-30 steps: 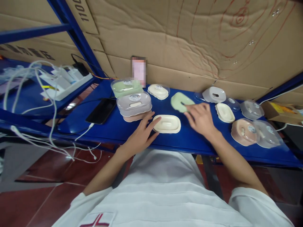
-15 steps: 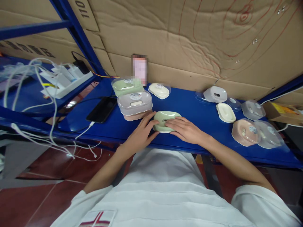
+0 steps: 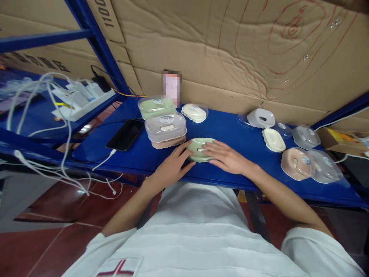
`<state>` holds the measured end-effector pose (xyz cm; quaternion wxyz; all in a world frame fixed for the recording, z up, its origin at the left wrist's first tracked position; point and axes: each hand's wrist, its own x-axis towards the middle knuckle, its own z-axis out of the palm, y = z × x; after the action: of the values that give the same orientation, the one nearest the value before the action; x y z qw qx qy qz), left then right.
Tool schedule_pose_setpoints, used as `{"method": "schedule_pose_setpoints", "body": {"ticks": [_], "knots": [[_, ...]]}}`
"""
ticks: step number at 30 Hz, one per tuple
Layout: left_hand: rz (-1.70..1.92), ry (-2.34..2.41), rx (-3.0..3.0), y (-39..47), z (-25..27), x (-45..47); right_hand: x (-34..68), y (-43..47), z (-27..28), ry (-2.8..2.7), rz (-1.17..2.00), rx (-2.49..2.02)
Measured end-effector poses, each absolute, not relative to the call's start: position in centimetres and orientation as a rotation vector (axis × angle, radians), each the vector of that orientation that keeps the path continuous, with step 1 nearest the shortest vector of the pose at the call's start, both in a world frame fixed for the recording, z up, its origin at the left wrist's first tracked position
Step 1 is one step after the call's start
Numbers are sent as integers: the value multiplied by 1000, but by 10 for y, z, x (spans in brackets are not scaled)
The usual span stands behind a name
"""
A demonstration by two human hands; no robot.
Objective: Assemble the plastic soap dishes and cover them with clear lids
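A pale green soap dish (image 3: 198, 145) lies near the front edge of the blue table, a small light piece showing in the slot at its middle. My left hand (image 3: 173, 163) grips its left end, thumb at the near side and fingers at the far side. Across its right part rest the fingers of my right hand (image 3: 227, 157), thumb along the near edge. Just left of my left hand, a lilac soap box with a clear lid (image 3: 165, 129) is stacked on a pink one (image 3: 168, 143). Behind them sits a green lidded soap box (image 3: 152, 109).
A cream soap box (image 3: 193, 112) stands at the back. To the right are a lilac box part (image 3: 261, 117), a cream dish (image 3: 273, 140), a pink lidded box (image 3: 296, 163) and clear lids (image 3: 325, 167). A black phone (image 3: 125, 134) with a white cable lies left. Cardboard (image 3: 201, 57) walls the back.
The fingers of my right hand have drawn slightly right, off the slot, which now shows a light piece where it looked dark. Both hands stay on the green dish. The view has shifted slightly.
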<state>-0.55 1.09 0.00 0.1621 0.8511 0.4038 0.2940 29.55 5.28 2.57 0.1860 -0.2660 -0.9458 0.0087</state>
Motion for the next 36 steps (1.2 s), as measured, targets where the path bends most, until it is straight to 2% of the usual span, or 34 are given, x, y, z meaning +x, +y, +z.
{"method": "schedule_pose_setpoints", "body": {"ticks": [5,8,12,16,22,36], "knots": [[789,1170,2431,10,2,-6,362,101,35,-2241,-165,-1341],[780,1171,2429,10,3,-6,389,127,20,-2147,-175,-1763],[770,1158,2421,10,3,-6,393,145,-1,-2074,-149,-2014],[777,1157,2427,10,2,-6,389,146,0,-2071,-223,-1908],[770,1144,2423,10,4,-6,385,134,12,-2375,-81,-1466],[806,1123,2322,11,0,-11,387,110,22,-2356,154,-1445]]}}
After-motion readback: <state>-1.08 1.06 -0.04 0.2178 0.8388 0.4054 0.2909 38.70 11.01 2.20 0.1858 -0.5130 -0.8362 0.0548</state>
